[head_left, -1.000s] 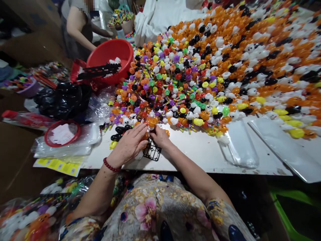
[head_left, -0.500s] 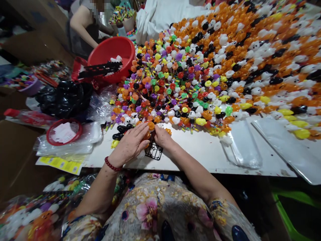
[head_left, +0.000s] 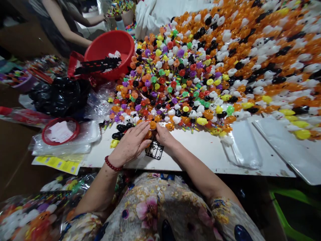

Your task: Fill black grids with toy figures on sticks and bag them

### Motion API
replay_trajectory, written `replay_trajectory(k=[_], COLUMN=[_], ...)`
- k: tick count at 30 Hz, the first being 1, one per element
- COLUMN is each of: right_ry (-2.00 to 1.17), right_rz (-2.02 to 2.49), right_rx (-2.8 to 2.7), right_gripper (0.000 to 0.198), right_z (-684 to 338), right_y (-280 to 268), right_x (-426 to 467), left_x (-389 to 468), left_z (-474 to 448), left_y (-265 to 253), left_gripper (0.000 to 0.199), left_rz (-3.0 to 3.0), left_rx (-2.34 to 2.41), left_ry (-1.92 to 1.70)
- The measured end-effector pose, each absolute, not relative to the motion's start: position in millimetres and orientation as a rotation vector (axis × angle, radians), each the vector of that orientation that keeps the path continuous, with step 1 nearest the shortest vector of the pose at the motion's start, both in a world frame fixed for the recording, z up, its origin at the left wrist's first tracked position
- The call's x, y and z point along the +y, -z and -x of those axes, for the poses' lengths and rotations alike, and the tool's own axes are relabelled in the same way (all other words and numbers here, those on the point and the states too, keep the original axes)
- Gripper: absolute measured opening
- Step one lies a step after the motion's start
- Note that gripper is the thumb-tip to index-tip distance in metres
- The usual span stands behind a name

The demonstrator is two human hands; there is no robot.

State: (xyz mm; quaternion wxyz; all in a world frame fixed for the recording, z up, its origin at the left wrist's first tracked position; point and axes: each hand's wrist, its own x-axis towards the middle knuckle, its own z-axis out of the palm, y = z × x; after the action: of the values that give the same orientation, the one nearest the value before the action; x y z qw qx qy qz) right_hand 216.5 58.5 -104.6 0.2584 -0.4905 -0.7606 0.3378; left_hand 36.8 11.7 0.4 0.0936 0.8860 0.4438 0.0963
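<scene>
My left hand [head_left: 131, 144] lies palm down with its fingers stretched out over orange pumpkin-like plastic pieces [head_left: 148, 134], its thumb apart from them. Opposite it, my right hand [head_left: 165, 136] has curled fingers beside a round orange piece [head_left: 152, 125]; whatever they grip is hidden. Between the hands, a black plastic grid [head_left: 154, 150] rests on the white table [head_left: 193, 150], its far part covered by the hands and pieces. Left of my left hand are several shiny black pieces [head_left: 119, 131] and a yellow piece [head_left: 114, 143].
A big heap of small colourful plastic figures [head_left: 170, 77] spreads behind my hands. Clear plastic bags [head_left: 243, 144] lie to the right. On the left are a red basket [head_left: 77, 129] with papers and a large red basin [head_left: 127, 47]. Beyond it, another person's arm [head_left: 60, 28] shows.
The view has shifted slightly, so things at the left sit further left. Both my hands keep nearly the same place. The other person has moved left, with one arm reaching toward the tubs.
</scene>
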Motion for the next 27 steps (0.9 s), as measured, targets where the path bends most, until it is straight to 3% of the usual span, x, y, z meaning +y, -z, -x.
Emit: replay_trajectory(k=[4,11,15,18,22,27], right_ry=[-0.883,-0.883,-0.631,-0.332,-0.064,0.023], right_rz=[1.297,1.259,1.208,1.455,1.765,1.821], right_rx=[-2.211,-2.104,-1.96,-1.868,-1.863,-1.919], right_gripper=[0.039,0.039,0.032,0.023,0.018,0.015], right_z=[-214.3,-212.1,-241.3,-279.5,-314.0,-314.3], right_y=[105.7,96.5,91.6,90.4,93.6,98.0], right_x=[56.5,46.9,28.4,21.6,28.1,35.6], left_x=[13.6,11.9,-17.2,-45.2,-68.2,-82.1], left_z=[-36.0,-37.3,-38.7,-42.8,-51.3,-48.1], left_y=[2.4,1.1,-16.6,-16.7,21.6,87.2], left_gripper=[0.06,0.059,0.061,0.055,0.039,0.036], left_rz=[-2.607,-2.686,-2.751,-2.726,-2.593,-2.706], left_rx=[1.313,1.348,1.247,0.912,0.71,1.005], left_ry=[-0.299,-0.459,-0.635,-0.64,-0.518,-0.692])
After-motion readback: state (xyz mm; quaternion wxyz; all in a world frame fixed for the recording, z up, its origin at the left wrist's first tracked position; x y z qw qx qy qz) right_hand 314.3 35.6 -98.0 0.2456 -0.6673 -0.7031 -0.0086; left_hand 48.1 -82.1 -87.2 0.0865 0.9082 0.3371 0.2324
